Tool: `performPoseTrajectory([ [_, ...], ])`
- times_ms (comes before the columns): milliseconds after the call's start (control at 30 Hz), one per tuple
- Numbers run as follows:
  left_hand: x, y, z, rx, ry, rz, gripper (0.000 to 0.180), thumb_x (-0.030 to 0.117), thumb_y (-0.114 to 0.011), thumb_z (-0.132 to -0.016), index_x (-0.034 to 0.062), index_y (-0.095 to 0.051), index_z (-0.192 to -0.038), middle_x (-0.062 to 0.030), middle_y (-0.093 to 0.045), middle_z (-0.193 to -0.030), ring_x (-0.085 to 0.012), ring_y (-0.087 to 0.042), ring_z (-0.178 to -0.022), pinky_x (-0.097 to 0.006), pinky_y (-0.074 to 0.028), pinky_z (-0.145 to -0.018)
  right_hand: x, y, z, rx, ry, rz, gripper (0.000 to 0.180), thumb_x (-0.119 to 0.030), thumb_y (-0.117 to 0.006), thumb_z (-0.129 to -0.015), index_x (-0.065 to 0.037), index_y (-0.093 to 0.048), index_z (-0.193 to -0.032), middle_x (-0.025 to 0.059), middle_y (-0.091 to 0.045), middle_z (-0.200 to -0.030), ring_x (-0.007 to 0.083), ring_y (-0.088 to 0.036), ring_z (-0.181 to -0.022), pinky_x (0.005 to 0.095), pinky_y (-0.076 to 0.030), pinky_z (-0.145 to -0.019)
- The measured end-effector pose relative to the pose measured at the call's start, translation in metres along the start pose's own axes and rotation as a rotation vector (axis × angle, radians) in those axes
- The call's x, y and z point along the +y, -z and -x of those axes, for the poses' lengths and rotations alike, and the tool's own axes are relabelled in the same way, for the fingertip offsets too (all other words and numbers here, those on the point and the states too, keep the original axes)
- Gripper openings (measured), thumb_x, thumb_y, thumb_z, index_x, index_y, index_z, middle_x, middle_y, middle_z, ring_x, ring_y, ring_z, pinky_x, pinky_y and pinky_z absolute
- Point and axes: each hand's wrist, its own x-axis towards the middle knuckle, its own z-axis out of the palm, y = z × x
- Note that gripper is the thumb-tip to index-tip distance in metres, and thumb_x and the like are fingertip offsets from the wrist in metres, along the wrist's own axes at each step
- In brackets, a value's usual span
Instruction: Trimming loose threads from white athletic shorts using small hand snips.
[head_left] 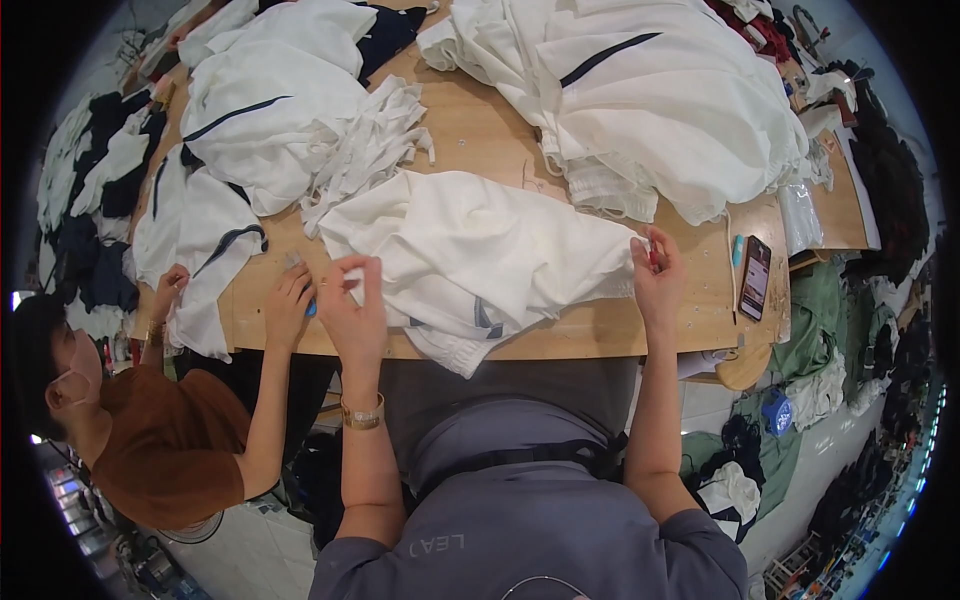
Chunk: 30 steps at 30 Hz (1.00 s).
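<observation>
A white garment (470,235) with a gathered elastic edge and a dark blue stripe lies crumpled on the table in front of me. Over its left end, my left hand (352,310) is raised with fingers curled and the tips of thumb and forefinger close together. Whatever they pinch, if anything, is too small to make out. At the garment's right corner, my right hand (657,280) is closed around a small red object (655,258), mostly hidden by the fingers. Its fingertips are right beside the cloth; I cannot tell whether they grip it.
White garments (660,110) are heaped at the far right, with another pile (270,110) far left. A phone (755,280) and light-blue pen-like item (738,250) lie right on the wooden table (470,120). At left, a co-worker (170,430) handles white cloth (195,230).
</observation>
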Motion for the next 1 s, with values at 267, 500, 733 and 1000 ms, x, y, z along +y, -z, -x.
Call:
performPoseTrajectory([
  [267, 0.032, -0.037, 0.048, -0.808, -0.332, -0.046, 0.034, 0.021, -0.075, -0.063, 0.0073, -0.059, -0.090, -0.0088, -0.055, -0.093, -0.0264, -0.050, -0.094, -0.033, -0.041, -0.080, 0.060, 0.010, 0.008, 0.124, -0.142, -0.119, 0.030, -0.026, -0.058, -0.086, 0.002, -0.060, -0.095, -0.0054, -0.044, -0.057, 0.0037, -0.035, -0.052, 0.0208, -0.029, -0.046],
  [500, 0.014, -0.042, 0.043, -0.899, -0.319, -0.054, 0.044, 0.021, -0.077, -0.060, 0.0082, -0.058, -0.098, -0.0104, -0.054, -0.101, -0.0287, -0.049, -0.099, -0.037, -0.039, -0.086, 0.055, 0.014, 0.013, 0.023, -0.393, -0.222, 0.030, -0.027, -0.057, -0.086, 0.000, -0.057, -0.074, -0.0044, -0.045, -0.059, 0.0042, -0.038, -0.055, 0.0209, -0.031, -0.047],
  [733, 0.015, -0.040, 0.052, -0.783, -0.341, -0.028, 0.030, 0.015, -0.075, -0.063, 0.0067, -0.061, -0.088, -0.0091, -0.057, -0.098, -0.0288, -0.051, -0.101, -0.037, -0.042, -0.084, 0.021, 0.002, 0.015, 0.219, -0.112, -0.106, 0.014, -0.014, -0.059, -0.083, 0.000, -0.058, -0.081, -0.0043, -0.047, -0.059, 0.0025, -0.038, -0.053, 0.0188, -0.031, -0.047],
  [1000, 0.018, -0.039, 0.063, -0.662, -0.446, -0.030, 0.014, 0.006, -0.070, -0.066, 0.0049, -0.062, -0.078, -0.0064, -0.061, -0.085, -0.0276, -0.052, -0.100, -0.036, -0.043, -0.081, -0.049, -0.032, 0.059, -0.647, -0.065, -0.204, 0.013, -0.008, -0.061, -0.080, -0.005, -0.064, -0.093, -0.0009, -0.056, -0.060, 0.0025, -0.044, -0.055, 0.0204, -0.038, -0.049],
])
